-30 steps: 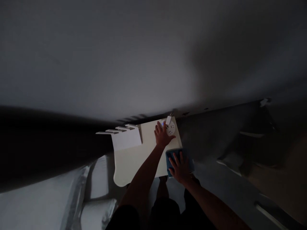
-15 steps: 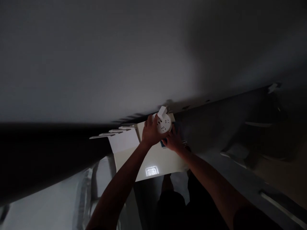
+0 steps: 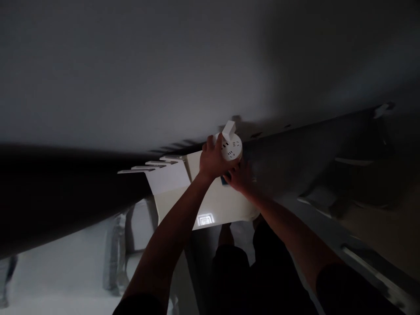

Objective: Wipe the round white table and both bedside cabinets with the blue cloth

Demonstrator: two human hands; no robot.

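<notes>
Round socket [image 3: 231,147] lifted higher, no legible writing

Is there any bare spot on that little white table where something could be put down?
The front of the white table is bare, between the white router at its left rear and the near edge. The far right corner is crowded: the left hand holds the round socket, the right hand presses a blue cloth.

A round socket hub [image 3: 231,148] of smooth white plastic is seen. The tabletop [image 3: 216,205] is finished glossy, a light being mirrored in it. The blue cloth [image 3: 224,180] looks soft and matt.
</notes>
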